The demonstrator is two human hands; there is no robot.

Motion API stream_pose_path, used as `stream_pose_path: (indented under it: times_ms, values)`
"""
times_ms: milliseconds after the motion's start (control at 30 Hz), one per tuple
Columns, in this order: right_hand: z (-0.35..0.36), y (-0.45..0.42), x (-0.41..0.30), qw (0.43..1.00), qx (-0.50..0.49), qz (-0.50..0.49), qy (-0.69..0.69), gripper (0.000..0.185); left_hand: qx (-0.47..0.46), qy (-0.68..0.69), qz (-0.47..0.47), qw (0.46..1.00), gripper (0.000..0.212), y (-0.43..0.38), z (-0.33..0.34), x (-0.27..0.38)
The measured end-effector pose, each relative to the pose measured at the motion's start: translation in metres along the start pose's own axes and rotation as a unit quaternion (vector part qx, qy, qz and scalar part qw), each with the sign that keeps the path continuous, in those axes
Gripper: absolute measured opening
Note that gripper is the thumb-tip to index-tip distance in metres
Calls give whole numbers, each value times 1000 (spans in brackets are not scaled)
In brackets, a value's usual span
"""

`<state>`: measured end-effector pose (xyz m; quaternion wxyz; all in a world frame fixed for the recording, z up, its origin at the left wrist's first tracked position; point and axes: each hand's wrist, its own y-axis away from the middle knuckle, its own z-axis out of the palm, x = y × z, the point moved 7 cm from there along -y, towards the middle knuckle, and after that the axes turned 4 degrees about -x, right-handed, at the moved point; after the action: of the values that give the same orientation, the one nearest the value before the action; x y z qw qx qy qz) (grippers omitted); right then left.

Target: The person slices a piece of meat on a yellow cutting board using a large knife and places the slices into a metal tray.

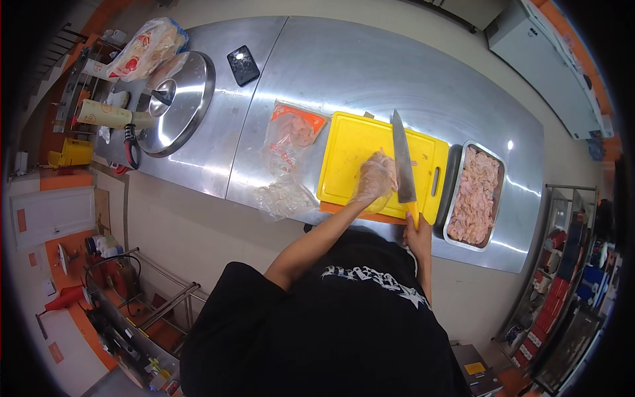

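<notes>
My left hand (373, 176), in a clear plastic glove, presses a piece of raw meat (389, 166) onto the yellow cutting board (342, 149). Just right of the meat stands the long blade of a chef's knife (404, 154), its tip pointing away from me. My bare right hand (418, 235) grips its yellow handle near the board's front edge. Small meat scraps (426, 158) lie on the board beyond the blade. To the right, a steel tray (449, 218) holds a heap of cut raw meat (474, 191). An open plastic bag with raw meat (292, 134) lies left of the board.
A large steel lid (186, 114) covers the left end of the steel table (317, 64). Near it are a black phone (243, 65), a filled plastic bag (149, 49) and a red-and-black handled tool (131, 146). Crumpled clear plastic (283, 198) lies by the front edge.
</notes>
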<state>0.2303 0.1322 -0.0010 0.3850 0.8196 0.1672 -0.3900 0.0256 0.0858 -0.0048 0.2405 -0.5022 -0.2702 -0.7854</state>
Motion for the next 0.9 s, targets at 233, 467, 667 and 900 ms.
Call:
stream_pose_path:
  times_ms: [233,467,667,900]
  values:
    - [1,3,-8,1000,9,-4,15,36,123,-236,124,956,13,3,-14,-14]
    - [-6,7,-8,997,64,-17,47,37,201,-323,137,915,11,1,-29,-6]
    - [-20,15,-13,989,119,-43,77,43,128,-399,137,898,16,-2,-33,18]
    - [-4,14,-16,997,45,-49,45,40,127,-399,185,889,15,-6,-43,10]
